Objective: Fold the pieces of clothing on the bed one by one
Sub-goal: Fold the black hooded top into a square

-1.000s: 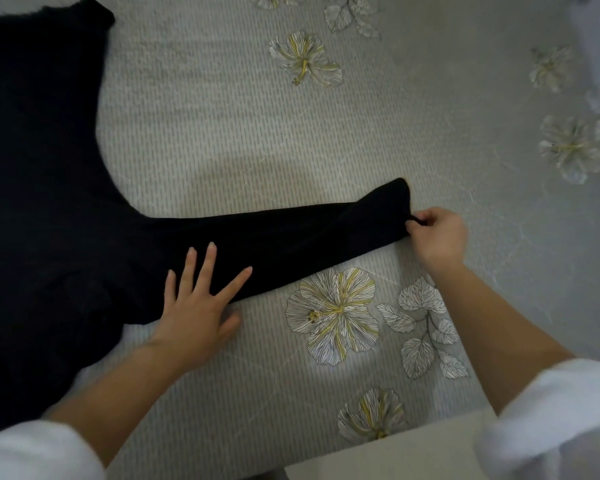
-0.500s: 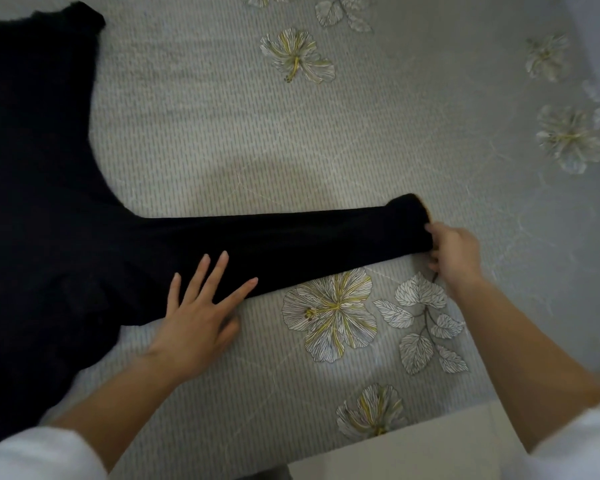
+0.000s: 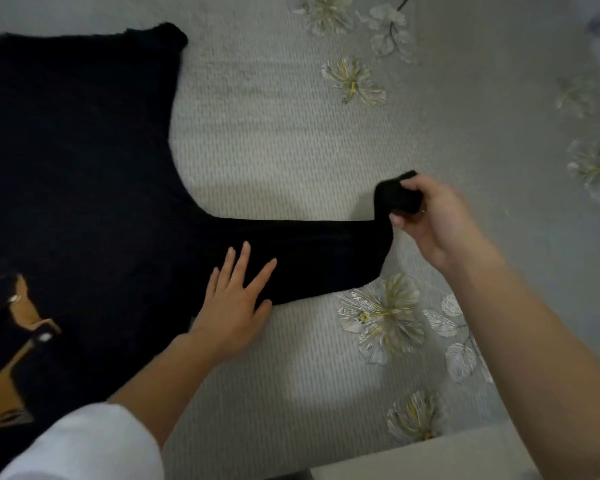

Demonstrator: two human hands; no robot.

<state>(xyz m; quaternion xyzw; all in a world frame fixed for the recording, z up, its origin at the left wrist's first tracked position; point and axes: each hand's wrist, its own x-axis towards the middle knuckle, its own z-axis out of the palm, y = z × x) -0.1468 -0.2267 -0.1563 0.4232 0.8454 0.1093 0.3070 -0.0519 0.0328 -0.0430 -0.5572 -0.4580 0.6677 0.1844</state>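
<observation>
Hands fold a black fuzzy knitted sweater (image 3: 66,168) spread flat on a pale grey woven bedspread (image 3: 291,150) embroidered with flowers. The sweater's body fills the left side, and one long sleeve (image 3: 309,251) stretches rightward across the bed. The left hand (image 3: 236,303) lies flat on the sleeve near the armpit, fingers spread, its grip released, pinning the fabric. The right hand (image 3: 437,220) has its grip clenched around the bunched cuff (image 3: 397,195), raised slightly off the bed. The knit looks soft, limp and light, likely to sag and stretch, so holding the cuff while anchoring the shoulder end seems the sensible hold.
</observation>
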